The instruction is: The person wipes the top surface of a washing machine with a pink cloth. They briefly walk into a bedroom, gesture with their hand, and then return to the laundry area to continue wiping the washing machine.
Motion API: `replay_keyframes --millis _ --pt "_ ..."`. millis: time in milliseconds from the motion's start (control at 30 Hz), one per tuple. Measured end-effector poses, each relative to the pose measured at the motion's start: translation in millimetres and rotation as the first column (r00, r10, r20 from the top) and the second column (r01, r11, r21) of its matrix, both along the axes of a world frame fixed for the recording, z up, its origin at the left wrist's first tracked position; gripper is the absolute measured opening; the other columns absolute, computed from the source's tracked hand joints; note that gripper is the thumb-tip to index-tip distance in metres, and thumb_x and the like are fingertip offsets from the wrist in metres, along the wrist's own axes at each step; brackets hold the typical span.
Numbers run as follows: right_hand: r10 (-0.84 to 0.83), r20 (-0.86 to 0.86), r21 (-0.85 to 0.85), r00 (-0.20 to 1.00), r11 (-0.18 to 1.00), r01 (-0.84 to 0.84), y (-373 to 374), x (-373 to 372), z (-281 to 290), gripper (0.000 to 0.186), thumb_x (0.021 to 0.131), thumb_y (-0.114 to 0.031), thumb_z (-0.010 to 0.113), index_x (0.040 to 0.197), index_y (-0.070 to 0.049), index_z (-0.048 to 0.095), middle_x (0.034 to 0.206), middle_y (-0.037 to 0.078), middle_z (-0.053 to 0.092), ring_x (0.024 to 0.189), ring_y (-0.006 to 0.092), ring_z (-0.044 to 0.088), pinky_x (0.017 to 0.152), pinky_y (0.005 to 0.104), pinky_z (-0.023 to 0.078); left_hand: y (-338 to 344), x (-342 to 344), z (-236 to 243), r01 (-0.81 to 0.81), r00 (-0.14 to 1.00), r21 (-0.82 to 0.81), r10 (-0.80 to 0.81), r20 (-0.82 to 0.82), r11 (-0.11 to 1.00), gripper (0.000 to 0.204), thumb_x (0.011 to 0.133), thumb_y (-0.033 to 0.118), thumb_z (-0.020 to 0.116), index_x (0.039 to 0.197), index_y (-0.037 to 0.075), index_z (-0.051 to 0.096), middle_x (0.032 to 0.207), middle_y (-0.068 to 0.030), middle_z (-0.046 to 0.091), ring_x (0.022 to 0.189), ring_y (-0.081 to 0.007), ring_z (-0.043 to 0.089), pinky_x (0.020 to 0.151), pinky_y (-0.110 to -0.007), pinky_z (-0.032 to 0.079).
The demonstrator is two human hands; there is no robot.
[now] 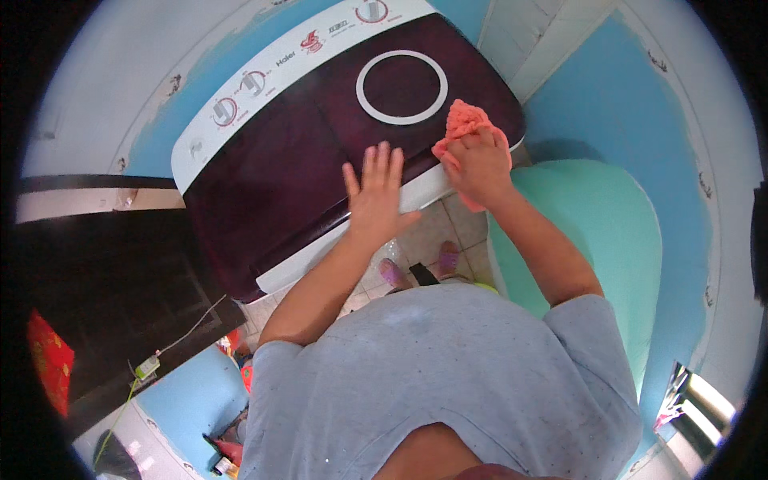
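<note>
In front of me stands a twin-tub washing machine [264,168] with a dark maroon top and a white control panel with knobs along its far side. My right hand [480,164] grips a bunched coral-orange cloth [466,120] at the machine's front right edge; part of the cloth hangs below my fingers. My left hand [374,192] lies over the front edge near the middle, palm down, fingers stretched out and spread, with nothing in it. A white ring [361,90] frames the round lid on the right half of the top.
A mint-green covered object [584,216] stands close on my right, beside a blue wall [664,136]. On the left are a dark wooden door or panel [120,280] and a power strip [147,367] with a cable. Tiled floor [436,224] shows around my purple sandals [392,272].
</note>
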State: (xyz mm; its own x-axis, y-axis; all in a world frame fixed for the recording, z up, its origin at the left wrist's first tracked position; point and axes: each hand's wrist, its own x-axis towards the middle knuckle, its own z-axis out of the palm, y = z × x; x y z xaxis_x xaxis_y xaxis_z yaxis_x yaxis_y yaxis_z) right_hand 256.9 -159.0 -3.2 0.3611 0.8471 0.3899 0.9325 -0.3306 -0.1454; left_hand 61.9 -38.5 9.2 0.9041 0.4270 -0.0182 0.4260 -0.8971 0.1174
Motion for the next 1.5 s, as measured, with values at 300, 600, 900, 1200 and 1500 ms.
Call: replay_keyframes --millis 300,600,900,1200,1500 --pt "0.157 -0.241 0.086 0.958 0.986 -0.140 27 -72 -14 0.028 0.092 -0.036 0.059 0.099 -0.015 0.076 0.101 0.008 0.070 0.110 0.0313 0.056 0.098 0.0502 0.040 13 -45 -26 -0.102 0.993 -0.072 0.106 0.054 0.992 0.128 0.066 0.059 0.084 0.160 0.002 0.019 0.167 -0.0211 0.017 0.156 -0.0368 0.014 0.120 -0.067 0.008" --pt "0.484 -0.425 0.520 0.765 0.822 -0.231 5 -42 -29 0.037 0.087 -0.025 0.062 0.121 -0.012 0.066 0.121 0.008 0.060 0.115 0.0358 0.054 0.102 0.0506 0.040 12 -45 -23 -0.065 0.994 -0.012 0.065 0.093 0.998 0.115 0.068 0.066 0.080 0.161 0.021 0.028 0.168 -0.0179 0.018 0.154 -0.0421 0.016 0.117 -0.071 0.012" --pt "-0.158 -0.204 0.659 0.966 0.708 0.254 -5 -9 -72 0.046 0.096 -0.015 0.052 0.142 -0.008 0.051 0.151 0.025 0.042 0.141 0.0489 0.034 0.118 0.0571 0.025 9 -45 -16 0.018 1.000 0.052 -0.018 -0.012 0.998 0.090 0.074 0.060 0.077 0.154 0.043 0.040 0.170 -0.0032 0.019 0.152 -0.0481 0.014 0.114 -0.076 0.012" --pt "0.228 -0.108 0.279 0.968 0.941 -0.191 -27 -132 -60 0.060 0.089 -0.020 0.065 0.147 -0.014 0.050 0.155 0.016 0.041 0.143 0.0443 0.035 0.119 0.0615 0.023 14 -46 -14 0.109 0.990 0.077 -0.101 -0.098 0.991 0.095 0.072 0.054 0.081 0.154 0.027 0.042 0.170 -0.0026 0.017 0.156 -0.0374 0.011 0.110 -0.081 0.010" --pt "-0.249 0.033 0.218 0.968 0.947 0.236 15 48 -54 0.048 0.103 -0.031 0.048 0.147 -0.014 0.048 0.154 0.007 0.043 0.142 0.0352 0.037 0.112 0.0579 0.032 9 -46 -5 0.081 0.996 -0.017 -0.082 -0.040 0.997 0.103 0.069 0.044 0.086 0.158 0.037 0.033 0.169 -0.0004 0.018 0.156 -0.0358 0.012 0.112 -0.080 0.010"
